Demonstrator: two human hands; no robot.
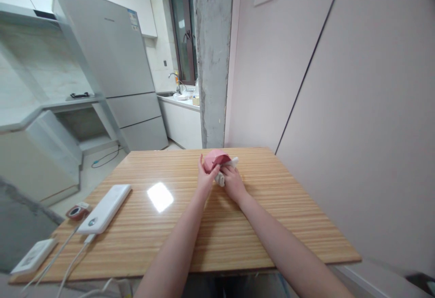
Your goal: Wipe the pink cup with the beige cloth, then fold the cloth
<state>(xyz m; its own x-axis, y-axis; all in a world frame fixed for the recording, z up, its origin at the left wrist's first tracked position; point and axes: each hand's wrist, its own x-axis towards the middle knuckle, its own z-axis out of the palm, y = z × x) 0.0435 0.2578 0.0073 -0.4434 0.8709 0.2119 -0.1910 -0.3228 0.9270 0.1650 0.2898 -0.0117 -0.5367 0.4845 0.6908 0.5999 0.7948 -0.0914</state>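
The left hand (205,181) is grasping a pink object (212,159) with angular faces, the fingers wrapping its left side and the thumb lying across its near side. The right hand (234,184) is gripping a crumpled white cloth (220,179) and is holding it against the right side of the pink object; part of the cloth is showing beyond the fingers and part below. The pink object is sitting between both hands, over the far middle of the wood-grained bench (142,239), close to its far edge. Whether it is touching the surface cannot be told.

On the left part of the bench, a long white device (106,208) is lying at a slant, with a white cable (73,261) running from its near end. A reddish-brown ring-shaped item (77,212) is lying just beside it on the left. A second white device (34,256) is resting at the near left corner. Beyond the bench, a grey refrigerator (98,44) and a bare concrete pillar (215,62) are standing.
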